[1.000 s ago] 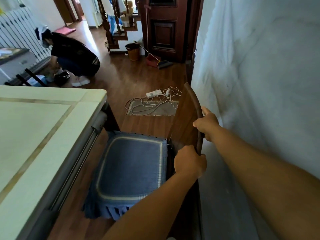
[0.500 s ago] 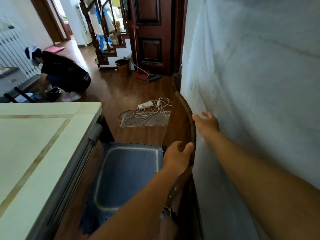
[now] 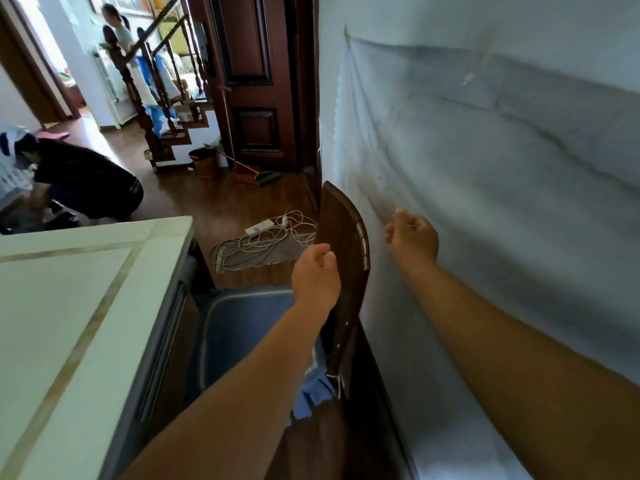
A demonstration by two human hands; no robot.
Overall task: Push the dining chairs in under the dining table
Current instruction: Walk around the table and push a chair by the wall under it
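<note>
Dark-wood chair (image 3: 346, 244): seat partly under the pale surface (image 3: 86, 289), back close to the wall (image 3: 485, 168) | left hand (image 3: 317, 277): loosely curled, just beside the backrest, apparently not gripping | right hand (image 3: 414, 239): loosely curled, off it | judged: chair nearly pushed in.

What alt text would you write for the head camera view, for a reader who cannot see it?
Two bare hands, left hand and right hand, hover loosely curled on either side of a dark wooden chair back, neither gripping it. The blue seat cushion sits partly under the pale dining table, beside a white wall.
</note>
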